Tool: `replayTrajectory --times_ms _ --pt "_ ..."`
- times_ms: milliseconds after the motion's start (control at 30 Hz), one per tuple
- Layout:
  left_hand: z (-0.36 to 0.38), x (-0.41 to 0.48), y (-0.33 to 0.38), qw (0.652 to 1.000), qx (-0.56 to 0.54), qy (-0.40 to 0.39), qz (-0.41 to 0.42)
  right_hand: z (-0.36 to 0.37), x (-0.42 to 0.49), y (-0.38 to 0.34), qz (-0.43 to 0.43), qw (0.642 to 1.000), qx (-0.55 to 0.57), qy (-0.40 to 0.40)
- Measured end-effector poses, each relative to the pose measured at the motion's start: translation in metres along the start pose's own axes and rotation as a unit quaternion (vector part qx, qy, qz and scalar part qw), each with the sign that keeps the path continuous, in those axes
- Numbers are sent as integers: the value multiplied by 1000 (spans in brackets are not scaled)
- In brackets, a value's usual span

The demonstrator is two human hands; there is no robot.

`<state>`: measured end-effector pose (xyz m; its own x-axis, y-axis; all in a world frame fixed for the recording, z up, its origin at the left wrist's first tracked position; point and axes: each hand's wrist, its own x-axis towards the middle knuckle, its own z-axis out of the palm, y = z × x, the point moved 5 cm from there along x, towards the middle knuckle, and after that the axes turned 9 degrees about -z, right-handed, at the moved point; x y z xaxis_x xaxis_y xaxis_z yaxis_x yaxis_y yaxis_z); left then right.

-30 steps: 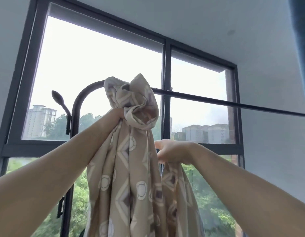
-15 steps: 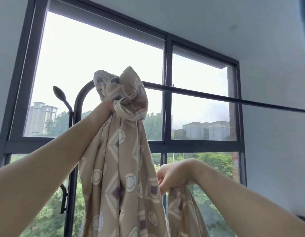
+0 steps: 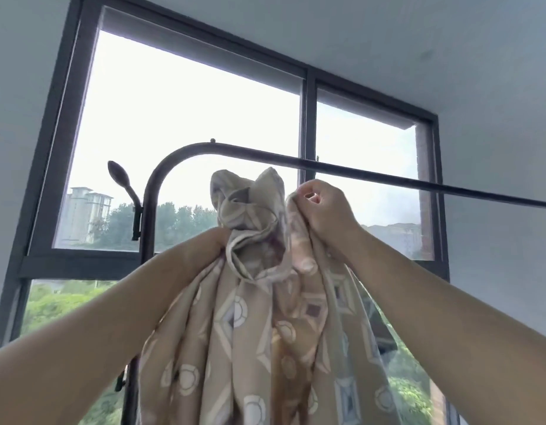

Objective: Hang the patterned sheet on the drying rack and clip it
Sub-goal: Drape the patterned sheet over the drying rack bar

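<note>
Sheet (image 3: pixel 250 317) hangs bunched under rack bar (image 3: pixel 357 173), left hand (image 3: pixel 215 242) gripping, right hand (image 3: pixel 323 210) pinching it; window (image 3: pixel 308 118) behind.

Both arms are up at the window! The left hand (image 3: pixel 213 242) grips the beige patterned sheet (image 3: pixel 250 332), all pale circles and diamonds, just under its bunched top. The right hand (image 3: pixel 320 210) pinches a sheet edge, fingers curled, just below the top bar of the black metal drying rack (image 3: pixel 388 177). The bunch sits under that bar, not over it, and the rest hangs between the forearms. A black teardrop-tipped hook (image 3: pixel 118 176) juts from the rack's left upright.
</note>
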<state>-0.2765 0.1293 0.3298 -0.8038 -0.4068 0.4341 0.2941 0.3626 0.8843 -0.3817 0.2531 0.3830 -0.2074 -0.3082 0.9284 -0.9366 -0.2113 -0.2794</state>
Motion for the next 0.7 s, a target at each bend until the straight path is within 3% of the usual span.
replayTrajectory --times_ms 100,167,233,367,500,533,600,700 --pt "25 1 -3 996 -11 -80 -29 9 -2 -8 15 999 42 -28" --pt "18 4 -8 995 -48 -72 -47 2 -7 -3 45 997 37 -42" --pt "8 6 -5 997 -59 -37 -38 -2 -16 9 108 984 44 -132" --pt "1 1 9 1000 -6 -9 25 8 -47 27 222 894 4 -390" --pt "-15 3 21 997 10 56 58 10 -61 44 190 845 -142 -480" --pt "-16 3 27 995 3 79 55 5 -60 49 181 844 -181 -471" --pt "-22 5 31 993 -4 109 48 -12 -47 54 182 891 -182 -373" --pt "-28 0 18 994 45 81 50 -44 -14 39 97 980 -150 -93"
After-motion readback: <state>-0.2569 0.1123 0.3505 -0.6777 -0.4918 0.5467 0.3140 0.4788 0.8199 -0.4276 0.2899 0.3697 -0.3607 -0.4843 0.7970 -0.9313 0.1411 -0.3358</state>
